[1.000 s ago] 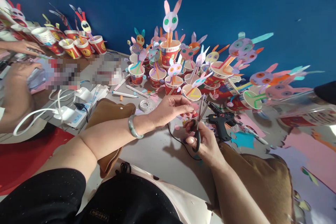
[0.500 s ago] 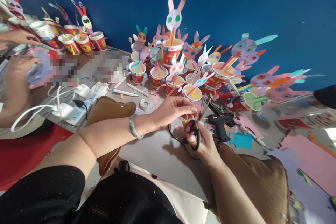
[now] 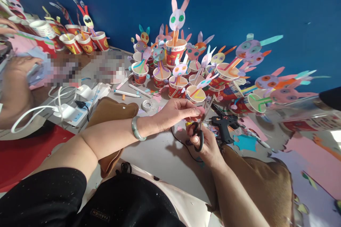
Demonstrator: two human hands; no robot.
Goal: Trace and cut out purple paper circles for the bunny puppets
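Observation:
A small pink piece of paper [image 3: 201, 110] is pinched between the thumb and fingers of my left hand [image 3: 178, 114], which wears a bangle [image 3: 136, 128] at the wrist. My right hand [image 3: 206, 143] grips black-handled scissors [image 3: 198, 138], with the fingers through the loops. The blades point up and away, close beside the pink paper; I cannot tell whether they touch it. Just right of the scissors lies a black glue gun [image 3: 223, 126]. Paper cups with rabbit-faced figures, such as one cup with yellow strips [image 3: 195, 94], stand beyond my hands.
A roll of tape [image 3: 147, 105], pens [image 3: 126, 93] and paper scraps lie left of the cups. Brown cloth pads [image 3: 258, 181] flank my arms. A power strip [image 3: 80, 115] with white cables is at left, near another person's hand [image 3: 23, 64]. Coloured sheets [image 3: 314, 163] lie right.
My hands stay almost in place, with the pink paper and scissors shifting slightly. At far left, the other person's upper hand has moved left and more of a pink sheet shows.

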